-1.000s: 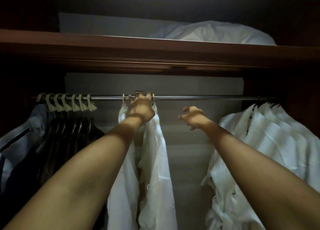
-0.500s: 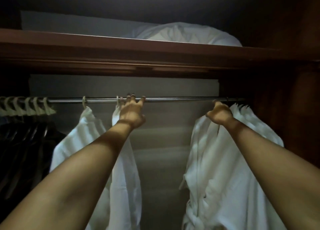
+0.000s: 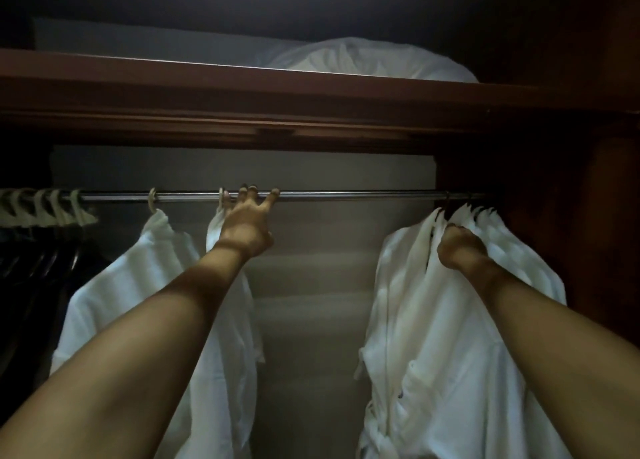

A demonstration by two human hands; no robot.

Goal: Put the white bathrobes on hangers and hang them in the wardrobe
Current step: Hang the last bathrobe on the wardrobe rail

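While left hand [image 3: 246, 231] fingers [image 3: 275, 192] hook the rail [image 3: 346, 195], right hand [image 3: 462, 250] grips the bathrobe [image 3: 433, 337].

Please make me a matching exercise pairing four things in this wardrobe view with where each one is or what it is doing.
Things:
1. left hand
2. right hand
3. white pillow
4. empty hangers

Places or states:
A. lies on the top shelf
B. bunched at the far left end of the rail
C. fingers hooked over the rail, beside a robe's hanger hook
D. grips the white bathrobes bunched at the right end

Pairs: 1-C, 2-D, 3-A, 4-B
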